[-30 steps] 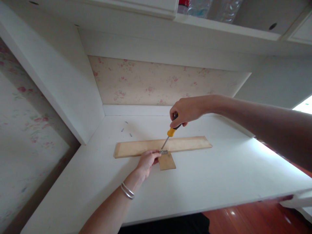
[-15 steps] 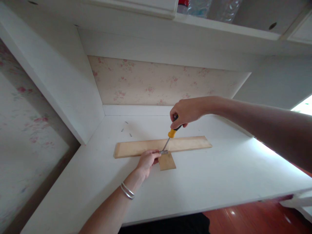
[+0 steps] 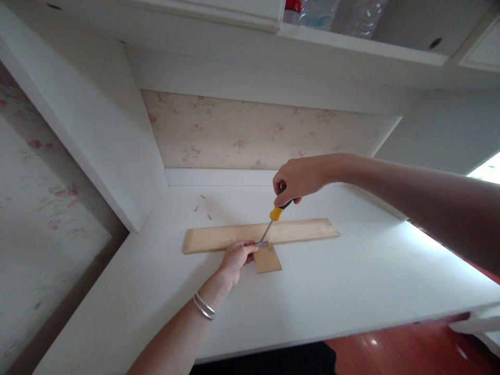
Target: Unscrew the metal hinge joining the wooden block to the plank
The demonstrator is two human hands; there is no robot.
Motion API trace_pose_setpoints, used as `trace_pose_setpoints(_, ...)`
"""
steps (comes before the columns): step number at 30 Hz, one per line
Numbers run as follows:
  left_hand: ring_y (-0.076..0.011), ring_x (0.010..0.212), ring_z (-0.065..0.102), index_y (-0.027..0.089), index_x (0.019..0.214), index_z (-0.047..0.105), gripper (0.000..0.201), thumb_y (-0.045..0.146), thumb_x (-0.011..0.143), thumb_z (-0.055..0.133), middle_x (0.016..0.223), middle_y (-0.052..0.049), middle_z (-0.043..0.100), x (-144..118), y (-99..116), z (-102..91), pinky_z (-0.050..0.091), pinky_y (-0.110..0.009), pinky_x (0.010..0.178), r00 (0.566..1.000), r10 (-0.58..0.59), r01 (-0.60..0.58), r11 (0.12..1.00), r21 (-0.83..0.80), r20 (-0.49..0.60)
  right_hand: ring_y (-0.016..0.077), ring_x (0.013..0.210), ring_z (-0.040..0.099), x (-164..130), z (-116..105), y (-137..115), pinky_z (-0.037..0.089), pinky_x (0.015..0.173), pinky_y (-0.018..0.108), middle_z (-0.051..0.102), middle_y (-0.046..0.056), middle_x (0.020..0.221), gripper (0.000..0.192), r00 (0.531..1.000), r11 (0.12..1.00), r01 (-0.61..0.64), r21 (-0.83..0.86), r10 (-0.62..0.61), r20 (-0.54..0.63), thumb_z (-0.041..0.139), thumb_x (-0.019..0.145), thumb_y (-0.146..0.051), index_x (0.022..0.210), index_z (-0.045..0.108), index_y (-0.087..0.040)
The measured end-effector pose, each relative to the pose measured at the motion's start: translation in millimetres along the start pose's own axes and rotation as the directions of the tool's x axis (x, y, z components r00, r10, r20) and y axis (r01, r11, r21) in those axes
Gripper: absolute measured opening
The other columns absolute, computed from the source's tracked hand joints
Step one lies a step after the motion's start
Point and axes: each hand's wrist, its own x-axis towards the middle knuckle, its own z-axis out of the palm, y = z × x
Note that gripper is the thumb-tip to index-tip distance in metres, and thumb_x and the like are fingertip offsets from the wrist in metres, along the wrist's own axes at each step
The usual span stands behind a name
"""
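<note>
Right at the seam where the long wooden board (image 3: pixel 260 235) meets the small wooden piece (image 3: pixel 267 259) sits a small metal hinge (image 3: pixel 262 244), and the screwdriver (image 3: pixel 272 221) stands tilted with its tip down on that hinge. Its yellow collar shows just below the right hand (image 3: pixel 297 179), whose fingers are wrapped tight around the dark upper handle, hiding most of it. The left hand (image 3: pixel 236 258) lies on the near edge of the board, its fingertips (image 3: pixel 250 245) closed together and pressing against the left end of the hinge, just beside the screwdriver's tip; two silver bangles (image 3: pixel 204 305) circle that wrist. Board and small piece lie flat near the middle of the white desk (image 3: pixel 351 281), the board running left to right and the small piece butted against its near side. Toward the back left corner of the desk, well apart from the board, lie a few loose screws (image 3: pixel 202 207).
</note>
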Motion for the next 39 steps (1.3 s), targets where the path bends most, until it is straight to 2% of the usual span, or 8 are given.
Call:
trace_pose_setpoints(15,-0.0175,0.082,0.062,0.013,0.081,0.068,0.019,0.014,0.062,0.069,0.088,-0.009,0.069,3.8,-4.5,-1.4,0.047,-0.03,0.077,1.0,0.005,-0.004,1.0,0.009,-0.017,0.0143,0.062,0.059,-5.0,-10.2,0.3,0.035,0.059,0.026,0.067,0.002,0.068,0.035,0.999,1.0,-0.029,-0.009,0.029,-0.023,0.061,0.071,-0.049,0.086,0.07,-0.019)
trace_pose_setpoints(21,-0.019,0.084,0.062,0.012,0.081,0.068,0.018,0.013,0.063,0.068,0.088,-0.009,0.069,-0.5,-1.7,1.5,0.049,-0.031,0.077,0.999,0.029,-0.027,0.998,0.063,-0.025,0.0154,0.063,0.061,7.6,-22.1,2.7,0.038,0.058,0.026,0.068,0.002,0.072,0.035,0.999,0.999,-0.024,0.029,0.025,-0.046,0.063,0.069,-0.049,0.086,0.07,-0.02)
trace_pose_setpoints(25,-0.0194,0.082,0.062,0.012,0.08,0.068,0.018,0.012,0.063,0.067,0.085,-0.008,0.068,-4.7,1.6,3.3,0.05,-0.031,0.073,0.999,0.041,-0.036,0.99,0.135,-0.029,0.0161,0.064,0.062,30.4,-34.0,-1.0,0.04,0.057,0.025,0.069,0.003,0.076,0.032,0.998,0.996,-0.015,0.083,0.021,-0.067,0.063,0.069,-0.047,0.084,0.07,-0.02)
trace_pose_setpoints(30,-0.0196,0.08,0.062,0.013,0.081,0.069,0.02,0.014,0.061,0.067,0.085,-0.008,0.069,-3.0,-0.8,1.5,0.049,-0.028,0.068,0.998,0.049,-0.041,0.982,0.185,-0.04,0.0153,0.066,0.063,77.8,-38.5,-6.7,0.043,0.058,0.024,0.069,0.003,0.082,0.031,0.99,0.975,0.049,0.217,-0.018,-0.143,0.064,0.069,-0.046,0.085,0.069,-0.02)
trace_pose_setpoints(35,-0.0181,0.074,0.06,0.014,0.079,0.069,0.019,0.014,0.06,0.068,0.082,-0.008,0.068,-1.9,-0.3,1.8,0.048,-0.026,0.063,0.998,0.036,-0.026,0.985,0.171,-0.053,0.0128,0.065,0.063,132.8,-17.4,-16.7,0.042,0.058,0.022,0.069,0.004,0.081,0.035,0.968,0.949,0.127,0.288,-0.056,-0.244,0.06,0.073,-0.048,0.088,0.068,-0.017)
trace_pose_setpoints(39,-0.0174,0.072,0.059,0.013,0.078,0.069,0.018,0.01,0.06,0.066,0.081,-0.008,0.068,-1.4,3.3,2.0,0.047,-0.026,0.061,0.997,0.007,0.005,0.988,0.152,-0.078,0.0126,0.066,0.06,168.0,10.2,-30.1,0.038,0.056,0.022,0.069,0.004,0.076,0.036,0.931,0.968,0.137,0.21,-0.053,-0.362,0.054,0.077,-0.048,0.09,0.068,-0.017)
